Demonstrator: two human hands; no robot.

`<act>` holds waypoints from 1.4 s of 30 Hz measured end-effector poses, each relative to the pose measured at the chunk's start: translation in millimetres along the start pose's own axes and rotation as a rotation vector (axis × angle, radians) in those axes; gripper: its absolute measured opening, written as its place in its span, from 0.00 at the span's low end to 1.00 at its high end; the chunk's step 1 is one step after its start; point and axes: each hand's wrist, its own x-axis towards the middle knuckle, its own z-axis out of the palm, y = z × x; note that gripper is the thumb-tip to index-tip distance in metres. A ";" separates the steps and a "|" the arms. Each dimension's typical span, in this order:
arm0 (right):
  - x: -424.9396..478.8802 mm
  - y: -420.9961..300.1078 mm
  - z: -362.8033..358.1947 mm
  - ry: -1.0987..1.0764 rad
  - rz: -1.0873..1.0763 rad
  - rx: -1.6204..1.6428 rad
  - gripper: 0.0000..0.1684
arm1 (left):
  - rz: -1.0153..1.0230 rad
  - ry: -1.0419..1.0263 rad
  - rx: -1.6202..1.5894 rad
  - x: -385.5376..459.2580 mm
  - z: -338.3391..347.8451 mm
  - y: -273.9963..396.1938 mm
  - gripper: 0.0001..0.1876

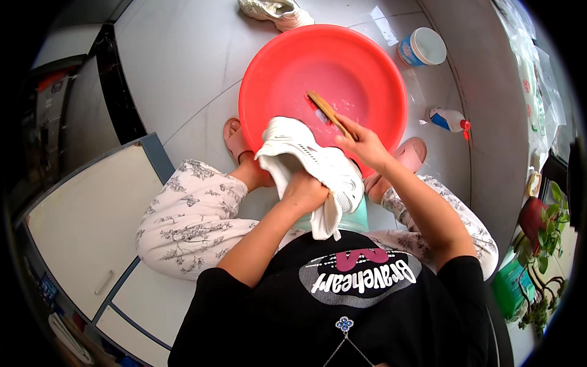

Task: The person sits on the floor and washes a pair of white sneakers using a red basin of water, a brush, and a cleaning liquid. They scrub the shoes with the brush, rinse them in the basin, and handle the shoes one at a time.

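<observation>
A white sneaker (pixel 316 160) is tilted over the near rim of a red plastic basin (pixel 247 87). My left hand (pixel 305 192) grips it from inside the shoe opening; the fingers are hidden in the shoe. Just right of the shoe, my right hand (pixel 364 142) holds a wooden-backed brush (pixel 328 109), which points up and left over the basin. The brush is apart from the shoe, and its bristles face down and are barely visible. Shallow cloudy water (pixel 348 105) lies in the basin.
A second white sneaker (pixel 277 11) stands beyond the basin. To the right are an open white-and-blue tub (pixel 415 48) and a white bottle with a red cap (pixel 447 120) lying on the tiled floor. A pale green stool or bucket (pixel 355 218) is below the shoe. Cabinets (pixel 91 220) stand at left.
</observation>
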 end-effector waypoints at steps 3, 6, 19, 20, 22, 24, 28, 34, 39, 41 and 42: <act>23.3 -13.6 -2.4 0.177 0.280 -0.513 0.33 | 0.000 0.118 0.051 -6.2 -3.1 -17.9 0.12; 30.3 -6.9 -14.1 0.023 0.369 -0.841 0.32 | -0.128 0.154 0.043 -7.2 -15.4 -26.9 0.13; -38.4 -45.7 22.9 -0.229 -0.086 -0.175 0.27 | -0.087 0.118 0.262 -5.5 3.9 -60.0 0.14; -37.4 -50.8 33.5 -0.221 -0.093 -0.449 0.26 | -0.112 0.103 0.276 -4.9 4.4 -60.3 0.14; -35.4 -85.2 47.5 -0.136 -0.049 -0.757 0.25 | -0.133 0.097 0.285 -6.3 4.9 -62.1 0.12; -23.6 -81.7 48.4 -0.027 -0.034 -0.879 0.24 | -0.098 0.084 0.305 -6.5 10.0 -68.4 0.13; -36.9 -78.4 40.9 0.114 0.086 -0.745 0.26 | -0.064 0.135 0.230 -8.8 7.3 -66.9 0.13; -44.0 -2.3 39.3 0.186 0.140 -0.220 0.33 | -0.091 0.187 0.125 -6.9 6.9 -74.8 0.13; -63.7 -6.4 63.7 0.181 0.110 -0.143 0.39 | -0.227 0.307 0.006 -18.3 -4.5 -60.4 0.16; -63.2 1.2 68.9 0.165 0.115 -0.183 0.41 | -0.250 0.499 -0.044 -16.2 5.0 -79.5 0.18; -64.7 2.2 71.3 0.173 0.116 -0.178 0.41 | -0.280 0.513 -0.263 -17.2 1.3 -73.3 0.19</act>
